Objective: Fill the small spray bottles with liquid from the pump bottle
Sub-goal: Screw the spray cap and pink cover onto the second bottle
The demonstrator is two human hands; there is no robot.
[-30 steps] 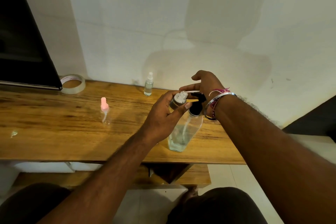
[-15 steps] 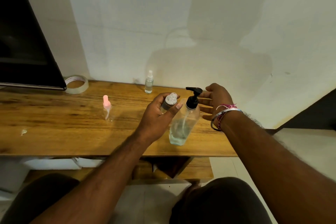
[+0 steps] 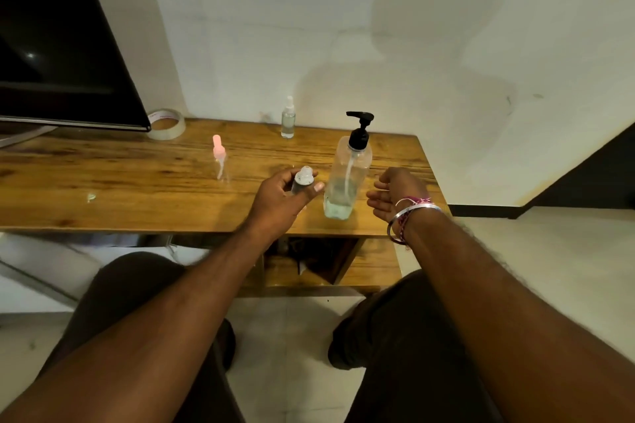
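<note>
A clear pump bottle (image 3: 347, 178) with a black pump head stands upright on the wooden table (image 3: 137, 189), a little pale liquid at its bottom. Just left of it, my left hand (image 3: 285, 199) grips a small uncapped spray bottle (image 3: 302, 180) by its body, neck upward. My right hand (image 3: 395, 196) hovers to the right of the pump bottle, fingers relaxed, holding nothing. A small bottle with a pink sprayer (image 3: 220, 158) stands further left. Another small spray bottle with a clear cap (image 3: 288, 118) stands at the back by the wall.
A roll of clear tape (image 3: 167, 124) lies at the back left beside a dark monitor (image 3: 58, 45). A small shiny scrap (image 3: 91, 197) lies on the table at left. The table's right edge is close to my right hand. My knees are under the front edge.
My right hand came off the pump head and dropped to the right of the pump bottle. My left hand drew the small bottle away from the nozzle and lowered it to the left.
</note>
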